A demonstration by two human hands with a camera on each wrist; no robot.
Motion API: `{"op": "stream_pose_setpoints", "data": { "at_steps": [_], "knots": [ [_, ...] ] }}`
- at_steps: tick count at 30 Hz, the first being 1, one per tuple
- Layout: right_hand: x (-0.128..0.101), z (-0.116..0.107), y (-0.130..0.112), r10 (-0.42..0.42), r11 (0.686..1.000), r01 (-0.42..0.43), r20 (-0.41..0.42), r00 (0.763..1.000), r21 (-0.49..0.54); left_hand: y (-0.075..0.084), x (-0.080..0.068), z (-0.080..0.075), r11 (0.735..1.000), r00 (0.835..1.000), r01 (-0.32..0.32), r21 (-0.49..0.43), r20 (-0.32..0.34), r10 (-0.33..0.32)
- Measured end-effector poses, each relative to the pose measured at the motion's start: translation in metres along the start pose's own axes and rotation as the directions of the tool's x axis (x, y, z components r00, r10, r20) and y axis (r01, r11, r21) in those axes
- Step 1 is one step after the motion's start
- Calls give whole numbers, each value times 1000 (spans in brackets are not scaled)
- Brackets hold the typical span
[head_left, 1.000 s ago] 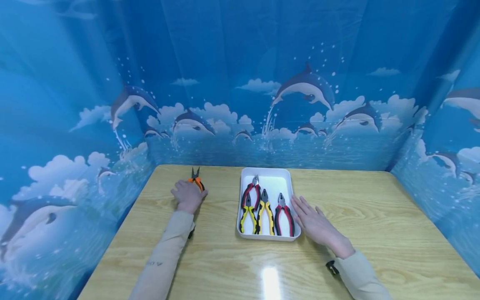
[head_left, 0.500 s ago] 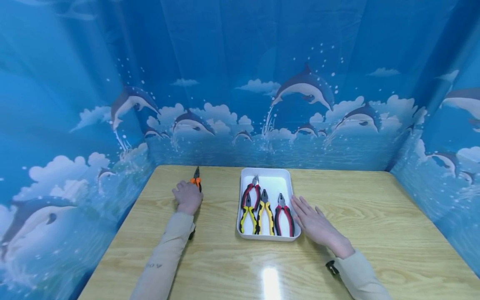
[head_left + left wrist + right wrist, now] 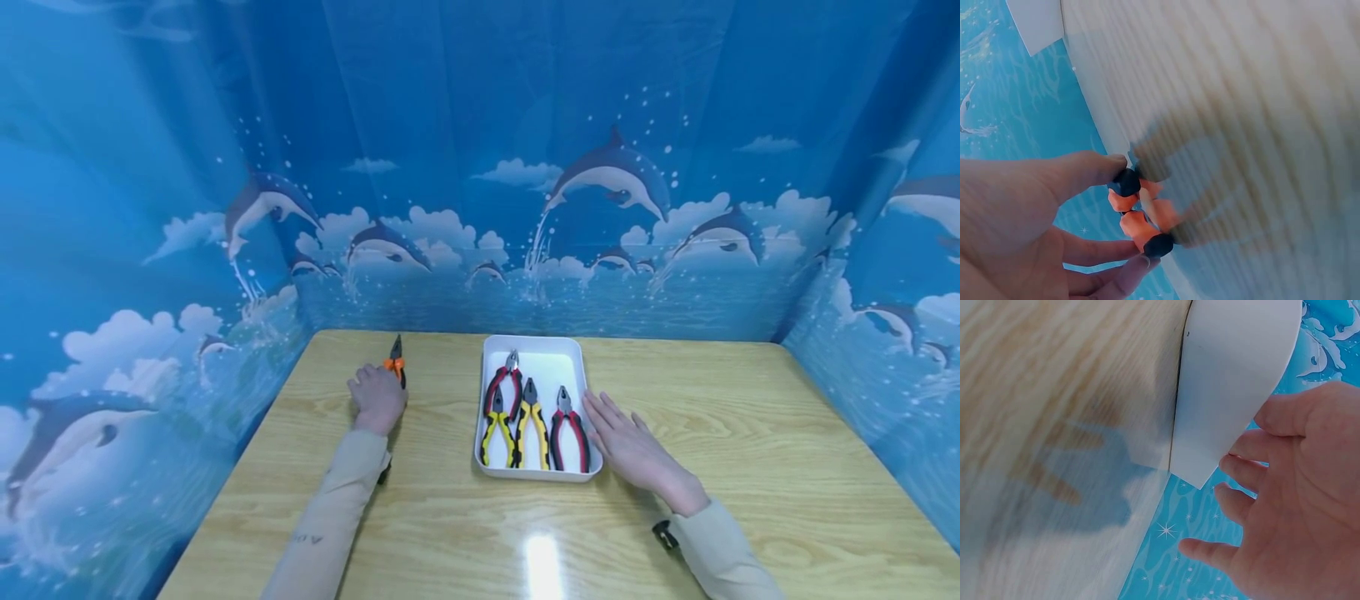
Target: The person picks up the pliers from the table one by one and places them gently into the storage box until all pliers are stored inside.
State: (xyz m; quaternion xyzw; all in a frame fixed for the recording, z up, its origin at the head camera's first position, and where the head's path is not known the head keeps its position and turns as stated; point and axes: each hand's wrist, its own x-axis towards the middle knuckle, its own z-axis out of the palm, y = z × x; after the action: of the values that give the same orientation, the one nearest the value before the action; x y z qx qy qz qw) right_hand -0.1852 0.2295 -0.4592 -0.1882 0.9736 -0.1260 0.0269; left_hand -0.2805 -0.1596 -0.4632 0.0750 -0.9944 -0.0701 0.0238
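At the far left of the table, my left hand point(image 3: 378, 398) grips orange-and-black pliers point(image 3: 395, 364) by the handles. Their dark jaws point away from me and look closed. In the left wrist view the thumb is on one black handle end point(image 3: 1126, 182) and fingers are on the other. My right hand point(image 3: 633, 446) lies at the right wall of a white tray point(image 3: 551, 367), fingers extended; its fingertips are at the rim in the right wrist view. Inside the tray are two red-and-black pliers, one upper left point(image 3: 513, 363) and one right point(image 3: 564, 403), plus two yellow-and-black pliers point(image 3: 530, 393).
The wooden table point(image 3: 720, 400) runs back to a blue dolphin-print curtain point(image 3: 465, 167), which also encloses both sides. The tray stands near mid-table, between the hands. Light glares off the table point(image 3: 542, 567) in front of it.
A second ago the orange pliers' jaws were spread; now they are closed and the pliers stand straighter. My left hand has shifted only slightly. The right hand and tray stay put.
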Motion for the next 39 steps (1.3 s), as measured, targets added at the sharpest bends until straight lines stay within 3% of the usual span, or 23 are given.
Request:
{"op": "stream_pose_setpoints", "data": {
  "at_steps": [18, 39],
  "knots": [
    [-1, 1, 0, -1, 1000, 0, -13, 1000, -8, 4, -13, 4, 994, 995, -86, 71, -45, 90],
    [-2, 1, -1, -1, 1000, 0, -14, 1000, -11, 13, -33, 2, 988, 989, -141, 66, -23, 143]
  ]
}}
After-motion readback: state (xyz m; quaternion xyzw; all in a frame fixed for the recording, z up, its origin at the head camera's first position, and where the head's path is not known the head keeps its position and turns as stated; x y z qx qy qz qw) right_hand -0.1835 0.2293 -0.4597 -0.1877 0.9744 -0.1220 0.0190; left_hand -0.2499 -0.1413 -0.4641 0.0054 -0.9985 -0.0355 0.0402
